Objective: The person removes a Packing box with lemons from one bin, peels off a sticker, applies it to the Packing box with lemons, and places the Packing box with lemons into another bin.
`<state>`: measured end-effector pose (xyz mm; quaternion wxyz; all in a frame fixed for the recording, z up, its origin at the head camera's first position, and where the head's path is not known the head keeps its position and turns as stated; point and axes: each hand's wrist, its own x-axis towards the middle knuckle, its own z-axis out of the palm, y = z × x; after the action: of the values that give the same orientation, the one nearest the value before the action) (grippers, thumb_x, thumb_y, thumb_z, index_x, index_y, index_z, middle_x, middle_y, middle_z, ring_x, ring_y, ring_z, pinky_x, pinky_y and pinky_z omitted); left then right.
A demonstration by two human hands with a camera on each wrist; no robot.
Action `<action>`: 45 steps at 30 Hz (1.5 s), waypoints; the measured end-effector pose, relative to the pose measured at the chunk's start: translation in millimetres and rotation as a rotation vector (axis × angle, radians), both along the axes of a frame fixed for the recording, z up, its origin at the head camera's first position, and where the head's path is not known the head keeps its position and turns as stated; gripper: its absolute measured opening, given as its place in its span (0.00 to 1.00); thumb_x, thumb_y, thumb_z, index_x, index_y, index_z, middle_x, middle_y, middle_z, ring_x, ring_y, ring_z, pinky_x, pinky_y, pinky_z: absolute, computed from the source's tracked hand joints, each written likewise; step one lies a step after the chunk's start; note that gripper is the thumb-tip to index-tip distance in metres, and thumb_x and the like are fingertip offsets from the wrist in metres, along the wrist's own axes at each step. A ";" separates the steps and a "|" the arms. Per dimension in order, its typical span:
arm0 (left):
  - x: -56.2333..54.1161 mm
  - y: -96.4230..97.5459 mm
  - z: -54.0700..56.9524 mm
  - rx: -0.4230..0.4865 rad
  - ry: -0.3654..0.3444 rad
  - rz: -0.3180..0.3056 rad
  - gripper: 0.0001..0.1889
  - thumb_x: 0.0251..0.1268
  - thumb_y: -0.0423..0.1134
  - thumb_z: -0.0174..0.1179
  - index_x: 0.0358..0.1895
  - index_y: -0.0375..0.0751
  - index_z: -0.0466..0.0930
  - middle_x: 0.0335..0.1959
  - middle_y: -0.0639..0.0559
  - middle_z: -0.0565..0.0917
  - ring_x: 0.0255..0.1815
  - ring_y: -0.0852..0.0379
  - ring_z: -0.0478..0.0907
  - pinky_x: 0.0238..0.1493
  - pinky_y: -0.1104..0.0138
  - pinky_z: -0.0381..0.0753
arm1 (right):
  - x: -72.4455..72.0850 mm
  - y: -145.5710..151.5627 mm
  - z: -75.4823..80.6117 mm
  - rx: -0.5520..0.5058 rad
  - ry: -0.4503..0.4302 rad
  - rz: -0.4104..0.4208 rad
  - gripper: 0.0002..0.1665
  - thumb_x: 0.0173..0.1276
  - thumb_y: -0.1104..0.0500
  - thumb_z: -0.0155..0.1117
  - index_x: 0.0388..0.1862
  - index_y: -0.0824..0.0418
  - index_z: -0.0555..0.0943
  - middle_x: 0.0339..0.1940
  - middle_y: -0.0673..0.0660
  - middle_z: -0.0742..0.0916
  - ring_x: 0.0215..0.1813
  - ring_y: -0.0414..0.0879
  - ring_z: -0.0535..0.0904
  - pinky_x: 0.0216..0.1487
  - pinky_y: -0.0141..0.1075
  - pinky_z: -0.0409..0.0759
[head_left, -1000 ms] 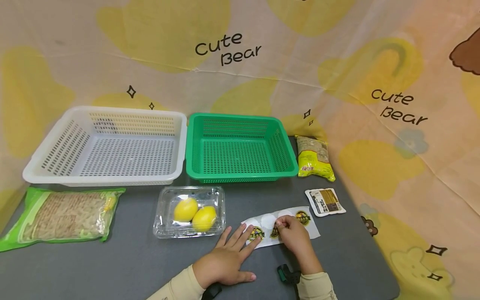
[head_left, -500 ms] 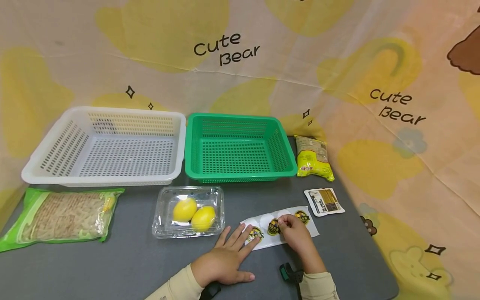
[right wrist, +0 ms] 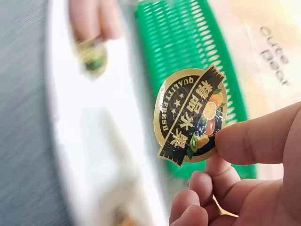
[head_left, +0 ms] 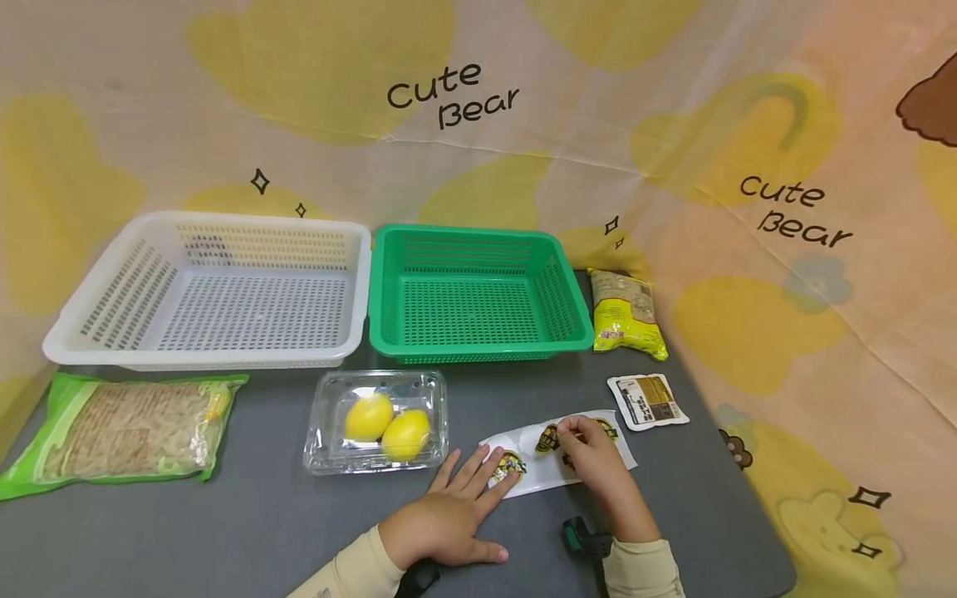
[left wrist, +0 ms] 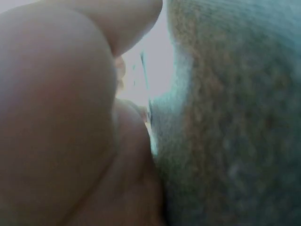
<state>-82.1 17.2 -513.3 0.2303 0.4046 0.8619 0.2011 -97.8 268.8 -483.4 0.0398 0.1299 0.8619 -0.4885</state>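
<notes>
Between thumb and forefinger, my right hand point(head_left: 601, 465) pinches a round black-and-gold sticker point(right wrist: 188, 117) printed with fruit and "QUALITY FRESH". In the right wrist view the sticker is off the white backing sheet point(right wrist: 70, 122). My left hand point(head_left: 449, 519) lies with fingers spread, its fingertips on the left end of the sheet beside another sticker point(head_left: 509, 468). A further sticker point(head_left: 609, 429) at the sheet's right end is partly hidden by the right hand. The left wrist view is blurred, filled by fingers point(left wrist: 51, 117) and the grey tabletop point(left wrist: 235, 132).
A clear plastic box point(head_left: 321, 448) holding two lemons point(head_left: 406, 435) stands left of the sheet. Behind are a white basket point(head_left: 247, 359) and a green basket point(head_left: 486, 353). A green-edged bag point(head_left: 134, 430) lies left; a yellow bag point(head_left: 626, 316) and small packet point(head_left: 648, 402) lie right.
The pinched sticker has come up from the sheet, and my right hand has shifted slightly right and away from me. My left hand has stayed in place on the sheet.
</notes>
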 end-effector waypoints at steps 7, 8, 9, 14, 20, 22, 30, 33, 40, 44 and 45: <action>-7.5 -5.8 -3.7 0.067 -0.084 -0.002 0.53 0.67 0.70 0.65 0.88 0.56 0.50 0.89 0.49 0.40 0.88 0.48 0.30 0.81 0.40 0.31 | -15.0 -20.3 29.2 0.012 0.046 0.012 0.10 0.82 0.57 0.60 0.51 0.63 0.82 0.48 0.59 0.84 0.46 0.50 0.77 0.45 0.42 0.75; -8.3 -6.8 -4.4 0.080 -0.094 -0.001 0.53 0.67 0.69 0.65 0.88 0.55 0.51 0.89 0.49 0.40 0.88 0.48 0.29 0.81 0.40 0.30 | -18.0 -24.0 31.8 0.005 0.058 0.017 0.10 0.82 0.57 0.60 0.51 0.62 0.82 0.48 0.59 0.85 0.48 0.51 0.78 0.47 0.43 0.75; -9.1 -7.6 -5.4 0.098 -0.105 -0.001 0.53 0.66 0.69 0.66 0.88 0.55 0.51 0.89 0.48 0.40 0.88 0.47 0.29 0.81 0.39 0.30 | -21.0 -27.7 33.6 -0.002 0.071 0.022 0.10 0.82 0.56 0.60 0.50 0.62 0.82 0.48 0.58 0.85 0.49 0.51 0.78 0.48 0.44 0.75; -12.7 -10.2 -11.1 0.182 -0.139 0.020 0.53 0.65 0.67 0.69 0.87 0.53 0.54 0.89 0.50 0.43 0.88 0.49 0.31 0.81 0.39 0.29 | -31.9 -48.4 42.0 -0.030 0.145 0.064 0.07 0.82 0.58 0.60 0.49 0.61 0.81 0.48 0.57 0.86 0.51 0.52 0.79 0.52 0.46 0.74; -12.6 -10.8 -14.8 0.411 -0.206 0.083 0.45 0.69 0.58 0.69 0.85 0.52 0.62 0.88 0.54 0.49 0.88 0.52 0.39 0.82 0.41 0.38 | -38.1 -72.8 48.8 0.002 0.192 0.147 0.07 0.84 0.56 0.59 0.50 0.58 0.80 0.47 0.56 0.86 0.48 0.51 0.80 0.48 0.47 0.76; -9.6 -11.7 -11.4 0.544 -0.212 0.105 0.38 0.72 0.53 0.70 0.81 0.49 0.68 0.85 0.54 0.60 0.85 0.54 0.53 0.82 0.48 0.52 | -37.9 -80.9 51.6 0.003 0.209 0.187 0.06 0.84 0.56 0.59 0.50 0.58 0.79 0.46 0.55 0.85 0.48 0.50 0.80 0.47 0.46 0.77; -4.0 -40.7 10.0 1.121 0.428 0.253 0.09 0.74 0.37 0.68 0.52 0.40 0.89 0.39 0.54 0.89 0.36 0.59 0.83 0.41 0.68 0.82 | -41.0 -121.5 56.9 0.004 0.281 0.350 0.03 0.86 0.57 0.56 0.52 0.54 0.76 0.35 0.51 0.80 0.33 0.46 0.74 0.36 0.42 0.73; -14.3 -61.4 14.0 1.150 0.735 0.462 0.08 0.73 0.36 0.63 0.44 0.36 0.89 0.32 0.51 0.87 0.30 0.55 0.80 0.37 0.65 0.77 | -43.1 -137.6 55.7 0.010 0.277 0.388 0.03 0.86 0.58 0.55 0.52 0.55 0.75 0.31 0.51 0.77 0.28 0.45 0.69 0.34 0.40 0.70; -26.1 -93.7 18.5 0.918 0.702 0.948 0.13 0.64 0.30 0.66 0.51 0.35 0.88 0.34 0.49 0.87 0.37 0.47 0.76 0.46 0.55 0.65 | -46.0 -171.6 50.0 0.109 0.292 0.467 0.04 0.84 0.57 0.58 0.51 0.54 0.78 0.38 0.48 0.82 0.32 0.44 0.73 0.35 0.39 0.75; -27.8 -96.1 15.4 0.852 0.634 0.968 0.14 0.64 0.30 0.70 0.52 0.36 0.87 0.34 0.50 0.87 0.41 0.48 0.76 0.46 0.50 0.63 | -44.2 -181.5 44.8 0.155 0.290 0.480 0.04 0.83 0.57 0.58 0.50 0.53 0.80 0.37 0.47 0.82 0.31 0.43 0.74 0.35 0.39 0.75; -28.1 -95.9 14.6 0.840 0.631 0.967 0.14 0.64 0.30 0.71 0.52 0.36 0.87 0.34 0.50 0.87 0.41 0.48 0.76 0.46 0.51 0.63 | -43.6 -183.0 43.3 0.158 0.289 0.480 0.04 0.83 0.57 0.59 0.50 0.53 0.80 0.37 0.46 0.83 0.31 0.43 0.74 0.35 0.39 0.75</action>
<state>-110.2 -78.7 -498.7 -0.3203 0.0704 0.8200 0.4692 -141.5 85.8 -440.1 0.0208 -0.1458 0.9002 -0.4099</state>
